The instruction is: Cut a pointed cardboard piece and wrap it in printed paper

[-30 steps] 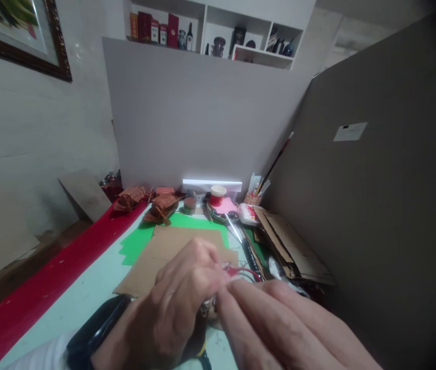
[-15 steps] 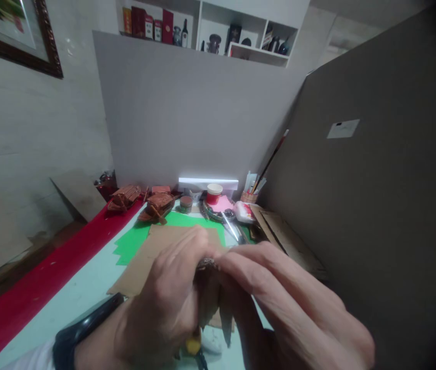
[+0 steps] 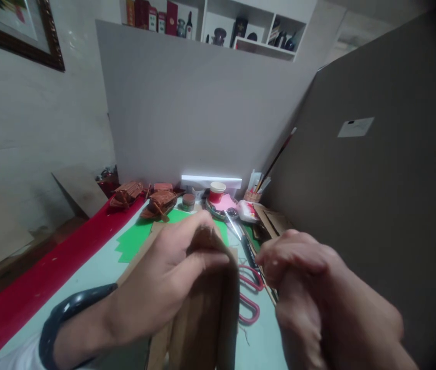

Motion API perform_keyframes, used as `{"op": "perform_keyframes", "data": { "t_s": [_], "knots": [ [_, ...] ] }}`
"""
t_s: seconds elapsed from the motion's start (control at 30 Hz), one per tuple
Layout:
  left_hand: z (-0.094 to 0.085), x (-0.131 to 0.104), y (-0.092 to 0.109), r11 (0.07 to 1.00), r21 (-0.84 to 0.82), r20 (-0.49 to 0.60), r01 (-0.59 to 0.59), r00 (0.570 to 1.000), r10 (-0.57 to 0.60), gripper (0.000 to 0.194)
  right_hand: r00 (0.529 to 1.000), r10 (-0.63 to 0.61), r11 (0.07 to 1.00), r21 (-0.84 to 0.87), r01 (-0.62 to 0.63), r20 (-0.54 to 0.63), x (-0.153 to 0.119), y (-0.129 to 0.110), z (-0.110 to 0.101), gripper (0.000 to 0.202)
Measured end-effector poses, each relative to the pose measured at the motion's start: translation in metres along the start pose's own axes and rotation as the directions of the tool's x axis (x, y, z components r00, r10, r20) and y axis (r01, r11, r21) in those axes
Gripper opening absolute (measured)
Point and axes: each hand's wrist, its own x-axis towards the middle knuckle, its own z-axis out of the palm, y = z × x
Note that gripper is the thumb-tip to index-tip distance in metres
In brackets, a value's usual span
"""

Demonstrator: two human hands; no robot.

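Note:
A bent piece of brown cardboard hangs upright in front of me, its upper edge pinched between the thumb and fingers of my left hand. To the right and apart from it, my right hand is closed, fingers curled in. Whatever its fingertips may hold is hidden. Red-handled scissors lie on the table between the cardboard and my right hand, their blades covered from view. A black-handled tool with a long pale end lies just beyond them.
Green paper lies on the pale table. Brown model boats, a red and white cup and a brush holder line the back. Cardboard sheets lean at right. Grey panels enclose the back and right.
My hands were together at the cardboard's top edge. My right hand has moved off to the right, and the scissors now show. The cardboard's broad face has come into view.

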Motion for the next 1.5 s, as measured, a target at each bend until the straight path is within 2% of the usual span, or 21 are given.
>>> {"op": "perform_keyframes", "data": {
  "t_s": [0.23,0.37,0.5,0.6,0.73,0.8,0.87,0.93,1.0,1.07,1.2,1.3,1.37,1.43,1.5],
  "knots": [
    [-0.008,0.0,0.008,0.972,-0.069,0.156,0.223,0.965,-0.21,0.008,0.996,0.011,1.0,-0.015,-0.01,0.092,-0.005,-0.003,0.004,0.026],
    [-0.012,-0.004,0.009,0.942,-0.089,0.235,0.324,0.926,-0.296,0.018,0.99,0.006,0.986,0.166,-0.029,0.138,-0.002,-0.002,0.003,0.008],
    [-0.012,-0.003,0.008,0.93,-0.09,0.282,0.356,0.905,-0.319,0.014,0.977,0.142,0.963,0.205,-0.173,0.156,0.002,-0.006,-0.002,0.017],
    [-0.012,-0.002,0.008,0.914,-0.116,0.298,0.388,0.892,-0.341,0.013,0.986,0.127,0.947,0.282,-0.152,0.107,0.004,-0.007,-0.002,0.019],
    [-0.011,0.0,0.009,0.89,-0.176,0.316,0.42,0.881,-0.353,0.014,0.986,0.132,0.925,0.344,-0.16,0.103,0.005,-0.004,0.0,0.015],
    [-0.01,0.001,0.009,0.845,-0.262,0.358,0.467,0.86,-0.364,0.014,0.985,0.127,0.93,0.33,-0.16,0.12,0.005,-0.001,0.0,0.013],
    [-0.009,0.002,0.009,0.752,-0.382,0.42,0.538,0.825,-0.377,0.015,0.985,0.14,0.936,0.311,-0.166,0.104,0.005,0.002,0.001,0.024],
    [-0.009,0.004,0.008,0.689,-0.44,0.452,0.576,0.805,-0.384,0.016,0.977,0.191,0.929,0.302,-0.213,0.1,0.004,0.003,0.004,0.026],
    [-0.01,0.004,0.008,0.725,-0.402,0.429,0.559,0.815,-0.39,0.016,0.974,0.205,0.927,0.3,-0.224,0.094,0.002,0.004,0.006,0.025],
    [-0.011,0.005,0.006,0.807,-0.305,0.387,0.505,0.84,-0.38,0.016,0.975,0.191,0.937,0.275,-0.217,0.118,-0.001,0.004,0.01,0.029],
    [-0.011,0.004,0.001,0.87,-0.198,0.359,0.451,0.86,-0.363,0.018,0.986,0.099,0.966,0.227,-0.128,0.135,-0.002,0.007,0.016,0.036],
    [-0.008,0.001,0.0,0.895,-0.141,0.339,0.424,0.87,-0.358,0.016,0.983,0.102,0.958,0.252,-0.139,0.153,0.002,0.01,0.016,0.02],
    [-0.007,0.0,0.0,0.883,-0.13,0.349,0.451,0.854,-0.385,0.014,0.97,0.127,0.945,0.271,-0.181,0.206,0.005,0.011,0.015,0.01],
    [-0.007,-0.002,0.001,0.857,-0.142,0.366,0.495,0.831,-0.42,0.013,0.955,0.138,0.934,0.286,-0.213,0.262,0.006,0.01,0.013,0.009],
    [-0.008,-0.002,0.002,0.848,-0.148,0.367,0.508,0.825,-0.43,0.017,0.948,0.131,0.928,0.302,-0.22,0.289,0.005,0.007,0.012,0.008]
  ]
}}
